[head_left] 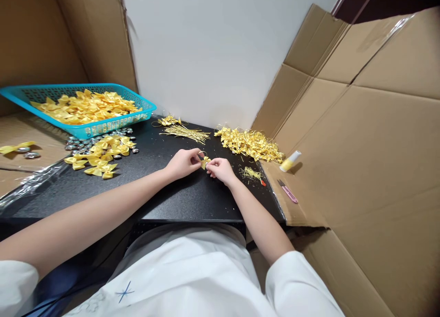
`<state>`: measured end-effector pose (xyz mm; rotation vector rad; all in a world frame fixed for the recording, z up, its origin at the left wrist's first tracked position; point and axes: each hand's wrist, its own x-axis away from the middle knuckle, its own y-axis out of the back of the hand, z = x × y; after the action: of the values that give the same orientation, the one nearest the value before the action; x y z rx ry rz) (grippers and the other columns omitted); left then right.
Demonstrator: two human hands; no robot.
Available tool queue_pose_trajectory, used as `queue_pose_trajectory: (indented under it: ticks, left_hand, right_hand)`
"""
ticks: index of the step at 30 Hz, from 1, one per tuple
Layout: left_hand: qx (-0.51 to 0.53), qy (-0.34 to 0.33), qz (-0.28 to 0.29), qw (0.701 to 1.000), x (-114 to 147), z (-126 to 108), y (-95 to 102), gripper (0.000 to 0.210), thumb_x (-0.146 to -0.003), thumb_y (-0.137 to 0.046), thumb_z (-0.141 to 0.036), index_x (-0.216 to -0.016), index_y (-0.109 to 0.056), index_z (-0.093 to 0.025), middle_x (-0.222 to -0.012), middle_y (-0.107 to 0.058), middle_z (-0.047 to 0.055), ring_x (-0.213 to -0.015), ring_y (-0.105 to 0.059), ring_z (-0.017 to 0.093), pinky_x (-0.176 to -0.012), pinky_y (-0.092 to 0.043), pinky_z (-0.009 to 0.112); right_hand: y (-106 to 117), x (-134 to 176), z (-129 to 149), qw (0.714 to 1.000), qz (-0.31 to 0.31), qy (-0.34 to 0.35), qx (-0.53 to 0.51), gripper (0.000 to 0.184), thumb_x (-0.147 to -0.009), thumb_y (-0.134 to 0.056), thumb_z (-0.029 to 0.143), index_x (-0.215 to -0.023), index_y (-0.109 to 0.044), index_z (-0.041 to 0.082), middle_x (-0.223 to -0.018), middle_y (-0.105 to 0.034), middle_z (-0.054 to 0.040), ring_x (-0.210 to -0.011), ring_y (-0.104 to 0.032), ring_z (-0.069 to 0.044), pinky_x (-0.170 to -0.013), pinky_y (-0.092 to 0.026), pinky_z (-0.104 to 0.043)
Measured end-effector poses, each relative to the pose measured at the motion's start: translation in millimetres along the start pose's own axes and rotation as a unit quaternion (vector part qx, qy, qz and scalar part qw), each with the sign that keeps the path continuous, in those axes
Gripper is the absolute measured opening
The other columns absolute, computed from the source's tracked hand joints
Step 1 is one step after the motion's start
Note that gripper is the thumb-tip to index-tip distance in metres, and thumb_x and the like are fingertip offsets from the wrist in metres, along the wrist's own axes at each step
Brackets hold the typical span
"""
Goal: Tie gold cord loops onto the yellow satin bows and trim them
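Note:
Between my two hands, just above the black table (192, 200), is a small yellow ribbon bow (205, 162) with a thin loop of gold cord (202, 152) rising from it. My left hand (184, 164) pinches the bow and its cord from the left, fingers closed. From the right, the closed fingertips of my right hand (220, 169) grip the bow's other side. Fingers hide part of the bow. Straight gold cords (187, 133) lie in a bundle beyond my hands. A heap of finished-looking corded bows (250, 143) lies to the right of them.
A turquoise basket (80, 132) full of yellow bows stands at the back left. Loose bows (103, 157) and silvery metal pieces (77, 143) lie before it. At right are cord scraps (252, 172), a thread spool (290, 161) and pink snips (288, 191). Cardboard walls (360, 147) flank the table.

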<state>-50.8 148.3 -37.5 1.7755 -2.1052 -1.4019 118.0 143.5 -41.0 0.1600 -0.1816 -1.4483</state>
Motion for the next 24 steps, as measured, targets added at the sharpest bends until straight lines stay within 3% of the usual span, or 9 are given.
queue_pose_trajectory:
  ticks: [7,12,17,24]
  left_hand:
    - [0.022,-0.001,0.027,0.999,-0.5,-2.5,3.4,0.041,-0.071,-0.054,-0.020,-0.113,-0.052,-0.019,-0.068,-0.069,-0.003,-0.058,-0.061,0.013,-0.060,-0.044,0.021]
    - [0.042,0.002,0.015,0.999,0.6,-5.4,4.5,0.057,-0.073,-0.055,-0.020,-0.128,-0.040,-0.020,-0.069,-0.069,-0.003,-0.063,-0.064,0.014,-0.064,-0.046,0.023]
    - [0.042,-0.010,0.019,0.999,0.9,-6.0,4.4,0.057,-0.075,-0.054,-0.019,-0.129,-0.037,-0.021,-0.070,-0.069,-0.003,-0.061,-0.064,0.014,-0.063,-0.046,0.023]
    - [0.020,-0.028,0.002,0.999,0.1,-4.5,3.0,0.036,-0.077,-0.052,-0.022,-0.111,-0.039,-0.021,-0.067,-0.069,-0.003,-0.057,-0.062,0.014,-0.061,-0.045,0.023]
  right_hand:
    - [0.3,0.3,-0.9,1.000,-0.011,0.006,0.010,0.011,-0.064,-0.063,0.009,-0.056,-0.060,0.016,-0.042,-0.056,0.0058,-0.034,-0.045,-0.005,-0.036,-0.036,-0.016]
    - [1.5,-2.1,-3.0,1.000,-0.029,0.009,0.000,0.010,-0.063,-0.064,0.012,-0.054,-0.061,0.016,-0.049,-0.058,0.0040,-0.042,-0.050,-0.007,-0.038,-0.040,-0.016]
    - [2.5,-4.7,-2.9,0.996,0.002,-0.008,-0.091,0.008,-0.060,-0.064,0.010,-0.054,-0.063,0.015,-0.069,-0.068,-0.0002,-0.060,-0.059,-0.009,-0.053,-0.052,-0.021]
    - [0.5,-5.5,-3.7,0.989,0.017,-0.023,-0.148,0.018,-0.060,-0.063,0.007,-0.045,-0.055,0.015,-0.051,-0.062,0.0012,-0.054,-0.062,-0.010,-0.061,-0.053,-0.023]
